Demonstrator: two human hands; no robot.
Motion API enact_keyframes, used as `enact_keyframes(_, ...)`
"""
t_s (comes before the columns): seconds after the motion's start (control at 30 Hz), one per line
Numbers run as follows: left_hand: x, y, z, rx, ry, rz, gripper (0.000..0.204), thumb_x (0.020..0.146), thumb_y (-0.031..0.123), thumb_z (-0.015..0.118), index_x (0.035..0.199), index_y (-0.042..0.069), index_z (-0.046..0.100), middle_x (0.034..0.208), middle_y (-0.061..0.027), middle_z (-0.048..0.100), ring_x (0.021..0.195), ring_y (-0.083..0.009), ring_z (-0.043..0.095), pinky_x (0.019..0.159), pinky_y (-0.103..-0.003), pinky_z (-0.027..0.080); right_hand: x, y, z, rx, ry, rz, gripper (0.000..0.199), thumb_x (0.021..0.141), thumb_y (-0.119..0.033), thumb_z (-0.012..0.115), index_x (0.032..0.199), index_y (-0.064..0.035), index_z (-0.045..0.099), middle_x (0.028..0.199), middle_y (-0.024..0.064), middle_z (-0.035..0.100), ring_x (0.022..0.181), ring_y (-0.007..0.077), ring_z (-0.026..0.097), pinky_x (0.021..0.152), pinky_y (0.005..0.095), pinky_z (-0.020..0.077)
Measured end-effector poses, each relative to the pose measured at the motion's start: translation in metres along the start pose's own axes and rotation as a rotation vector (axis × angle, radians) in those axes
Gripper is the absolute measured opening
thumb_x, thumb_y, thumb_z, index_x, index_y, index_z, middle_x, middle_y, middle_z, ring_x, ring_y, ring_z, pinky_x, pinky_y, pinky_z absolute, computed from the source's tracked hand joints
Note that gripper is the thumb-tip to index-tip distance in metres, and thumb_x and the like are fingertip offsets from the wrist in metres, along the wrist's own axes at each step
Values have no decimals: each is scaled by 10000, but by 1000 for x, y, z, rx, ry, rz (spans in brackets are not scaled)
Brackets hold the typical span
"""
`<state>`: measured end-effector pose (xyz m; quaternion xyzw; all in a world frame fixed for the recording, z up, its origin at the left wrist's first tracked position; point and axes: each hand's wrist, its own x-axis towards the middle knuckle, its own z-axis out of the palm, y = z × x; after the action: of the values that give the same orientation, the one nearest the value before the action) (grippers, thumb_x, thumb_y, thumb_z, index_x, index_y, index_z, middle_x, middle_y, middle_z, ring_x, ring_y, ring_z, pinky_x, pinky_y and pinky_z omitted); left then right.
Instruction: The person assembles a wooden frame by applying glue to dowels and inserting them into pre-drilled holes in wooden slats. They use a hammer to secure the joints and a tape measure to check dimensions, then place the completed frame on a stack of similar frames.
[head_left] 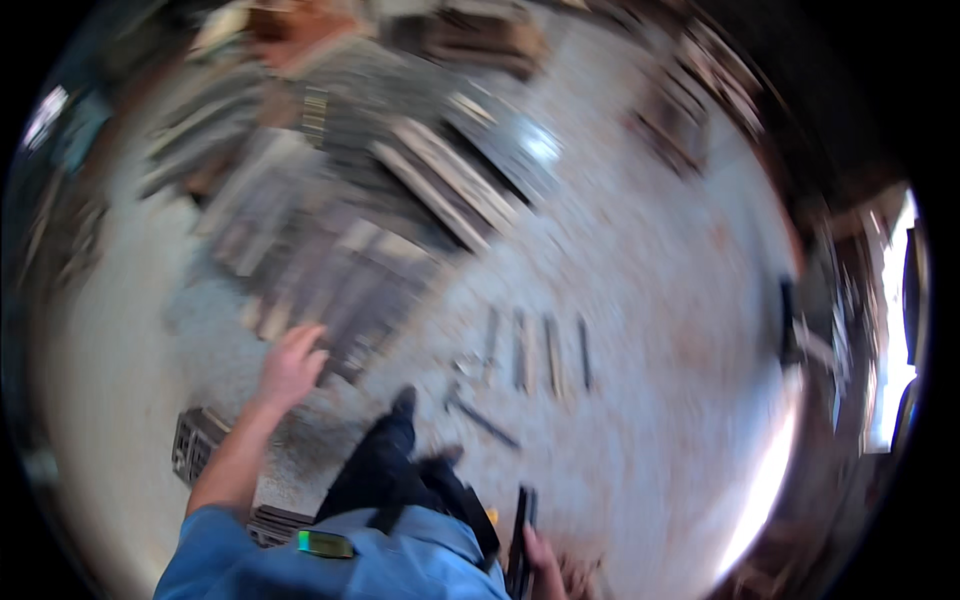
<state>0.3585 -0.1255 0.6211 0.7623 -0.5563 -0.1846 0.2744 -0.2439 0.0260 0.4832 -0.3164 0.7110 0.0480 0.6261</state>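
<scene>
Four short metal bars (pixel 535 352) already lie side by side on the speckled floor (pixel 650 290), with a few loose pieces (pixel 480 415) just beside them, while the big heap of metal strips (pixel 400 200) looks barely touched, so most of the sorting seems left. The left hand (pixel 292 362) reaches toward the heap's edge, fingers spread wide and empty. The right hand (pixel 545 565) grips a dark bar (pixel 521 540) down by the leg (pixel 385 460). Everything is blurred.

speckled pale floor (pixel 650 260), bright daylight at right.
</scene>
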Motion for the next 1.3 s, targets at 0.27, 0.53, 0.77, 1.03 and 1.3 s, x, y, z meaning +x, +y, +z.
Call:
enact_keyframes(0.27, -129, 65, 117, 360, -1061, 86, 499, 843, 237, 639, 1280, 29, 519, 1236, -214, 574, 1149, -379, 547, 962, -441, 451, -23, 62, -10, 333, 106, 134, 501, 909, -499, 563, 969, -6, 623, 798, 68, 622, 691, 159, 593, 634, 331, 490)
enact_keyframes(0.53, -138, 80, 146, 309, -1091, 26, 494, 856, 294, 630, 1274, 60, 511, 1235, -201, 574, 1150, -372, 546, 951, -460, 450, -40, 120, -13, 247, 162, 220, 550, 896, -505, 576, 1001, 31, 639, 823, 86, 644, 724, 165, 593, 655, 321, 484)
enact_keyframes(0.77, -86, 81, 187, 342, -1025, -5, 499, 861, 285, 620, 1281, 43, 502, 1250, -199, 575, 1158, -364, 545, 951, -451, 452, -11, 95, -66, 141, 119, 96, 473, 930, -471, 548, 976, -8, 636, 754, 49, 600, 677, 143, 557, 620, 321, 467)
enact_keyframes(1.03, -106, 109, 255, 213, -1089, -146, 591, 853, 347, 617, 1344, 46, 485, 1298, -199, 552, 1202, -351, 525, 999, -424, 433, 47, -13, -173, -174, -57, 79, 583, 900, -546, 547, 998, 23, 635, 851, 101, 640, 781, 195, 596, 737, 342, 478)
enact_keyframes(1.3, -266, 169, 415, 56, -815, -453, 647, 867, 426, 596, 1294, -49, 494, 1255, -260, 552, 1162, -402, 525, 992, -442, 424, 126, -67, -299, -549, -401, -64, 739, 843, -597, 579, 1241, 26, 571, 1090, 180, 651, 1026, 262, 599, 916, 381, 445)
